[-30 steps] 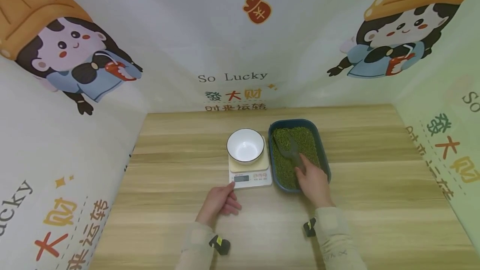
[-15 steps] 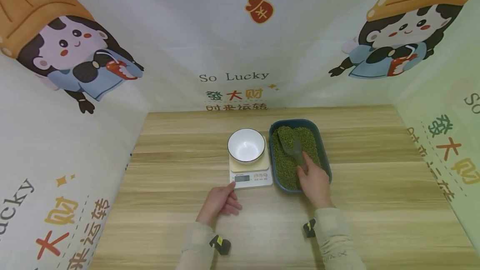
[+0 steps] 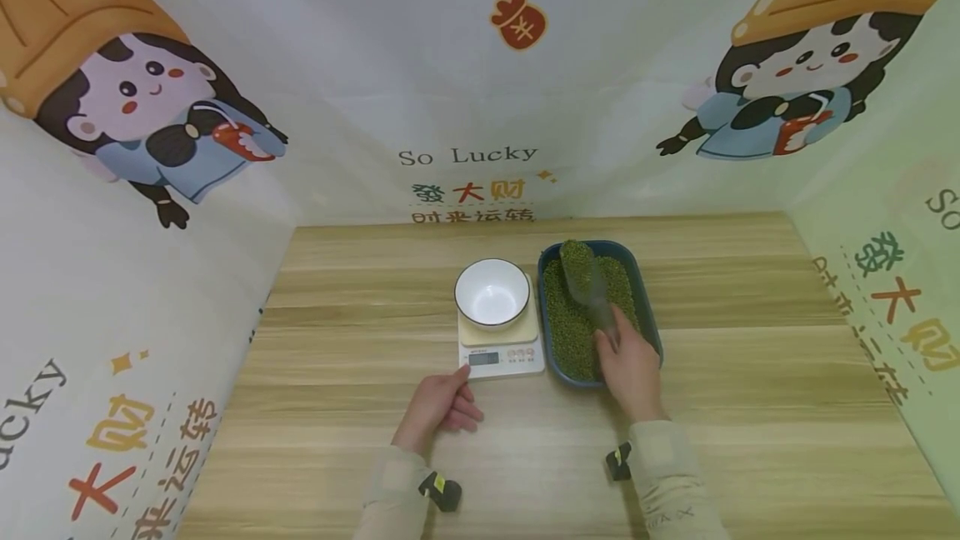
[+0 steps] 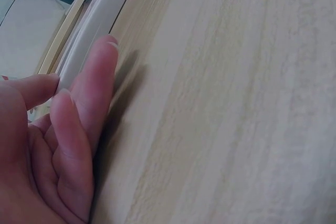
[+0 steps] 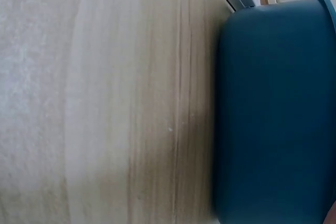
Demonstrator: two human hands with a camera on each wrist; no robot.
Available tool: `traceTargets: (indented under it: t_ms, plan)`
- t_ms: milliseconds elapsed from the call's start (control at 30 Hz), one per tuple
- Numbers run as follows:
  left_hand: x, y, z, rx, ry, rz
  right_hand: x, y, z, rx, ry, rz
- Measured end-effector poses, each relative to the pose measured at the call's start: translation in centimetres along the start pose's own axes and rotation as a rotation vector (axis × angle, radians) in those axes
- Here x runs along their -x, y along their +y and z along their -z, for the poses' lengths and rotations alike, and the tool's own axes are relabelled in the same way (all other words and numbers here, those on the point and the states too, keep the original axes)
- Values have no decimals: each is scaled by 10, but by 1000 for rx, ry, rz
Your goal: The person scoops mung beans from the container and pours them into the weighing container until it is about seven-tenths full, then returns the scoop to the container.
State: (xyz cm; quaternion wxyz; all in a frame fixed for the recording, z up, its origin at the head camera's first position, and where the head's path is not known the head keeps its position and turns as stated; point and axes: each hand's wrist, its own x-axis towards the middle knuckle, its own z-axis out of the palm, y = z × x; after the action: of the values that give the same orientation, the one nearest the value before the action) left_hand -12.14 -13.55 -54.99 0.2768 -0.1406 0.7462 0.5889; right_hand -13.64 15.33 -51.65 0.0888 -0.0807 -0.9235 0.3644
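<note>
My right hand (image 3: 632, 375) grips the handle of a grey scoop (image 3: 595, 298), tilted up over a dark blue bin (image 3: 654, 332). Small green beans (image 3: 576, 261) heap in the scoop; more beans (image 3: 573, 344) cover the bin's bottom. In the right wrist view the bin's outer wall (image 5: 273, 114) fills the right side, and the scoop is out of sight. My left hand (image 3: 441, 407) pinches the front left corner of a white kitchen scale (image 3: 498, 369) between thumb (image 4: 39, 87) and forefinger. A white bowl (image 3: 491, 294) with a dark rim stands on the scale, with nothing in it.
The scale and bin stand side by side on a wood-grain table (image 3: 360, 315), the bin to the right. A printed cloth (image 3: 337, 107) hangs behind and along both sides of the table. Each wrist wears a small black camera (image 3: 441, 490).
The scoop has come up out of the beans with a heap in it, its front end rising toward the bin's far rim. The left hand, scale and bowl stay put.
</note>
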Motion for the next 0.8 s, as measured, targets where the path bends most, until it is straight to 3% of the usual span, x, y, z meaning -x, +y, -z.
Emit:
traceTargets:
  t_ms: [533, 633, 800]
  plan:
    - [-2, -3, 1, 6, 5, -15, 3, -3, 0, -100, 94, -33]
    - [-2, -4, 1, 4, 4, -14, 5, -2, 1, -161, 80, -64]
    - [-2, -4, 1, -13, 18, -20, 8, -2, 6, -371, 8, -137]
